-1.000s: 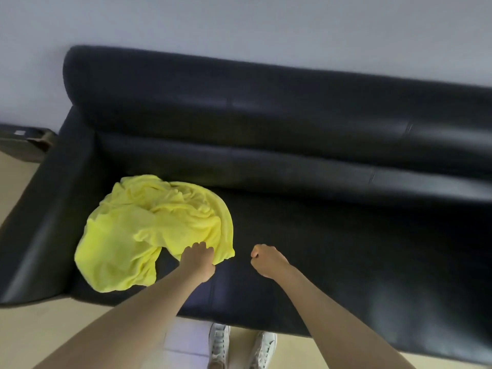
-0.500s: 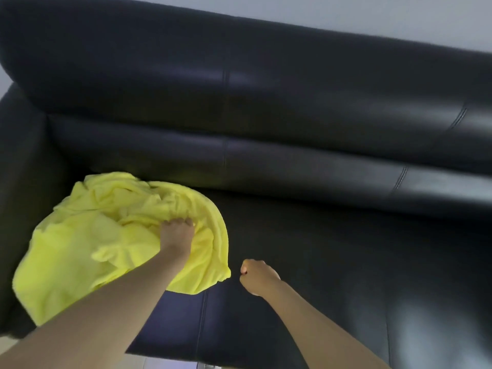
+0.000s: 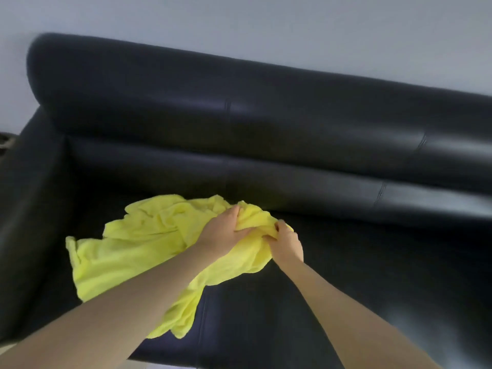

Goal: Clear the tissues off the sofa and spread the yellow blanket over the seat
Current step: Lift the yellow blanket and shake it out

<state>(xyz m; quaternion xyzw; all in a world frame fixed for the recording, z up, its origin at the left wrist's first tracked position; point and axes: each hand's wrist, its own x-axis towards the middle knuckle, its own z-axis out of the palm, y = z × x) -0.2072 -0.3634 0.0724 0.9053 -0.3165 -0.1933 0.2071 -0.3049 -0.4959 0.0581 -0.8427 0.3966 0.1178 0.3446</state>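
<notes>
The yellow blanket (image 3: 127, 251) lies crumpled on the left half of the black leather sofa's seat (image 3: 372, 262), one corner hanging over the front edge. My left hand (image 3: 223, 233) grips a bunched fold at the blanket's right end. Right beside it, my right hand (image 3: 286, 242) pinches the same bunch of cloth. No tissues show on the sofa.
The sofa's backrest (image 3: 239, 107) runs along a pale wall, and its left armrest (image 3: 29, 198) stands close to the blanket. A dark object (image 3: 5, 141) sits on the floor beyond the armrest. To the right of my hands lies bare black seat.
The blanket has been dragged to the right across the seat. My right hand, which was a fist holding nothing, now pinches the cloth next to my left hand.
</notes>
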